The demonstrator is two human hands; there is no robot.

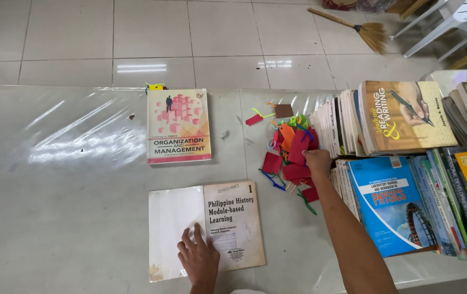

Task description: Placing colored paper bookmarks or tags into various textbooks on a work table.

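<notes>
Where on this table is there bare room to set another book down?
The widest bare stretch of the table lies left of the open book and closed pink book. A narrower strip runs between those two books. It is crowded right of the tag pile, where book stacks fill the edge.

I count two books lying apart on the table in front of me: one open, cream-paged booklet [206, 231] and one closed pink-and-orange paperback [178, 126]. There is one heap of red, orange and green foam tags with strings [290, 155], too tangled to number. Farther off lies one straw broom [353, 26].
</notes>
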